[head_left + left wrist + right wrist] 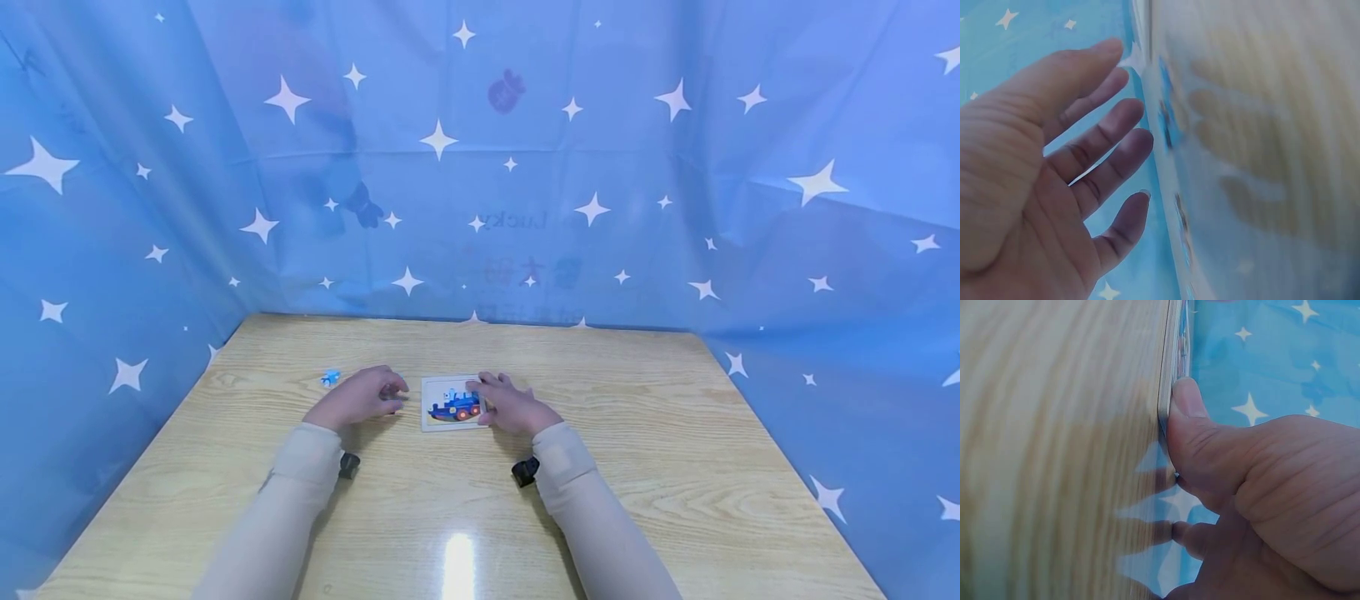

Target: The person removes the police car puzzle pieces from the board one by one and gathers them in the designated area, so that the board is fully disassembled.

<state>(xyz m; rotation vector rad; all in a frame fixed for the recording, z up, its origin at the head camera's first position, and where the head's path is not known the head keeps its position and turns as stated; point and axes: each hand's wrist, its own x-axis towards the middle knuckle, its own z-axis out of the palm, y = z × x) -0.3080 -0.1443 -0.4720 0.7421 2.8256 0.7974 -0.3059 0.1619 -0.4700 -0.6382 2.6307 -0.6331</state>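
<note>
A flat, square jigsaw puzzle [442, 408] in a pale frame lies on the table in the head view, with a blue train with red wheels pictured on it. My right hand [516, 407] grips its right side, one finger reaching over the picture and the thumb at the edge. In the right wrist view, the thumb [1188, 403] presses against the puzzle's thin edge. Left of the puzzle, my left hand [362, 395] hovers with loosely bent fingers and holds nothing. A small blue puzzle piece [331, 377] lies beyond it to the left.
The pale wooden table [675, 467] has a glossy surface that reflects the hands. A blue curtain [480, 183] with white stars hangs behind and along both sides. Black wrist cameras [526, 472] sit under the forearms.
</note>
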